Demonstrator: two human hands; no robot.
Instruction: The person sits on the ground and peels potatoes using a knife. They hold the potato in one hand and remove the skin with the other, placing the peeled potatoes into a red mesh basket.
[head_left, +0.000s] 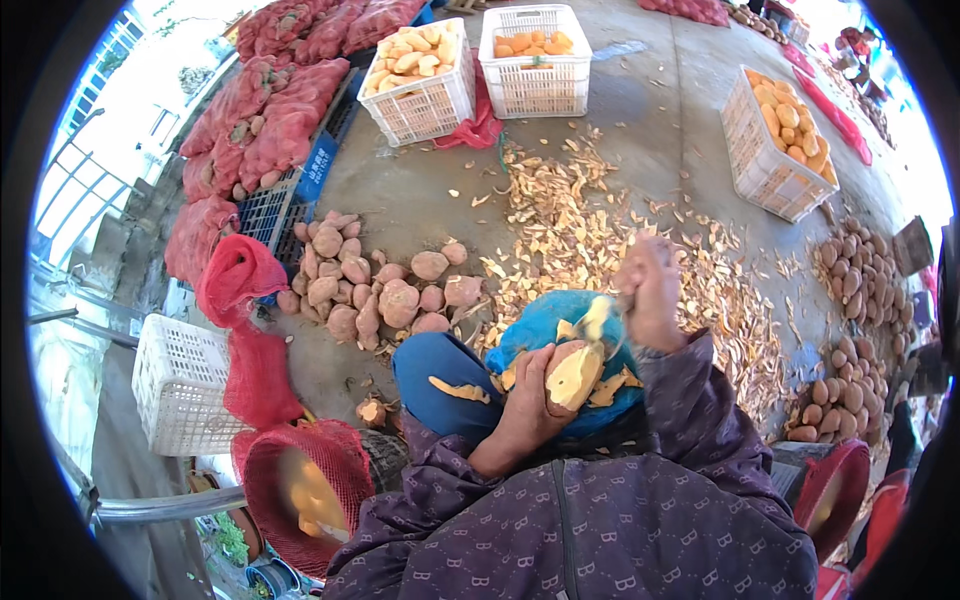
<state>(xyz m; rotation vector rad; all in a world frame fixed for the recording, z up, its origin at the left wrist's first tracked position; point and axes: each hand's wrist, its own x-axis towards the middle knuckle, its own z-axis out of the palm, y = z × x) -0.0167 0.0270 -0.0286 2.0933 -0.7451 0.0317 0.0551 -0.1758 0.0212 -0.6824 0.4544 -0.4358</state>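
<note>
In the head view, my left hand (529, 409) grips a partly peeled sweet potato (576, 379) over my lap. Its pale yellow flesh faces up and to the right, with skin left on the upper side. My right hand (651, 289) is raised just beyond it, closed around a blurred tool, probably a peeler or knife, whose edge lies near the tuber's far end. A blurred piece of pale peel (598, 316) is beside that tool. Blue plastic sheeting (551, 311) covers part of my lap, and peel scraps (611, 388) lie on it. Another strip (457, 390) rests on my left knee.
Unpeeled sweet potatoes (367, 289) lie ahead-left beside a broad heap of peelings (559, 217). White crates of peeled tubers (536, 86) stand farther off. Close on my left is a red-mesh-lined container (352, 465) holding peeled pieces; red mesh sacks (296, 112) are stacked beyond.
</note>
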